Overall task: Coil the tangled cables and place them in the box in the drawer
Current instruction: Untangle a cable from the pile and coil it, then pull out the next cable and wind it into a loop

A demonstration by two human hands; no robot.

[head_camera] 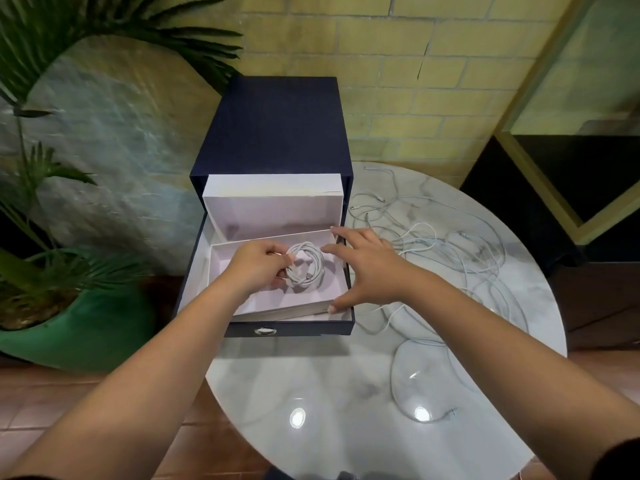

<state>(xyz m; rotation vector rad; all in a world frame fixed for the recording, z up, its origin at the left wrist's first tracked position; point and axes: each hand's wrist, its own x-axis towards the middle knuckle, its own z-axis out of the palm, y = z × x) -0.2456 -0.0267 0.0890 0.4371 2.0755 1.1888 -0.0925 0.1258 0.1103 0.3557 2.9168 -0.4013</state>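
Note:
A navy cabinet (pixel 277 126) stands on the round marble table (pixel 346 393) with its drawer (pixel 294 329) pulled out. Inside the drawer lies a white box (pixel 263 303), set at a slight angle. My left hand (pixel 258 266) pinches a coiled white cable (pixel 308 268) and holds it inside the box. My right hand (pixel 363 268) is spread wide over the box's right edge, thumb at the near corner, fingers at the far corner. Several tangled white cables (pixel 450 251) lie loose on the table to the right.
A second white box or lid (pixel 273 202) sits at the back of the drawer. A potted palm in a green pot (pixel 79 327) stands at the left on the floor. A dark cabinet (pixel 571 202) is at the right, behind the table.

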